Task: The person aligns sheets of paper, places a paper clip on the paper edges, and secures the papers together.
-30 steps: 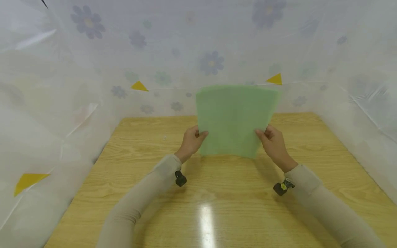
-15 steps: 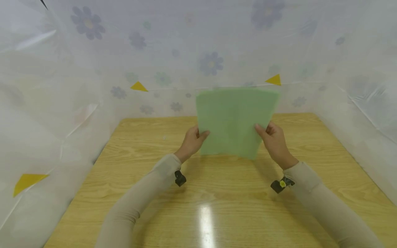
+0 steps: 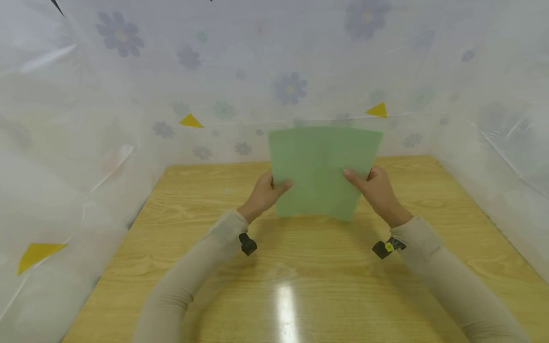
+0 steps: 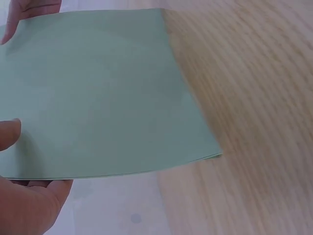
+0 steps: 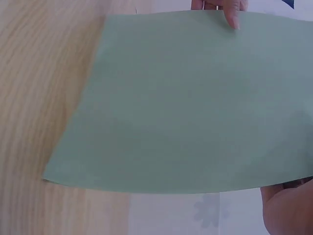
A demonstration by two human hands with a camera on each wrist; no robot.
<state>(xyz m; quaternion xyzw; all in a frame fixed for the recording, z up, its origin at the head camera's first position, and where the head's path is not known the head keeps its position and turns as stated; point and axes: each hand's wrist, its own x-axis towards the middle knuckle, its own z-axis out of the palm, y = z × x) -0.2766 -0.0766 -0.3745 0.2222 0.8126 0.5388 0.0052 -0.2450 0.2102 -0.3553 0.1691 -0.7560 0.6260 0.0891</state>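
A small stack of green paper sheets point(image 3: 317, 157) is held up over the table, its face toward the head camera and its lower edge close over the wood. My left hand point(image 3: 265, 193) grips the left edge, thumb on the front and fingers behind. On the opposite edge my right hand point(image 3: 377, 193) holds the sheets the same way, its thumb reaching further in. In the left wrist view, the corner of the green paper point(image 4: 107, 93) shows more than one layer. Seen from the right wrist, the green paper point(image 5: 181, 103) bows slightly along its edge.
The wood-grain table point(image 3: 240, 290) spreads beneath both arms. A flowered plastic sheet point(image 3: 240, 52) hangs behind and on both sides, with yellow triangles such as the yellow marker point(image 3: 191, 120). A tiny pale scrap point(image 3: 227, 191) lies left of the paper.
The paper's top edge has come down a little, and its sheets look more evenly lined up. My right hand has shifted slightly up and inward along the edge.
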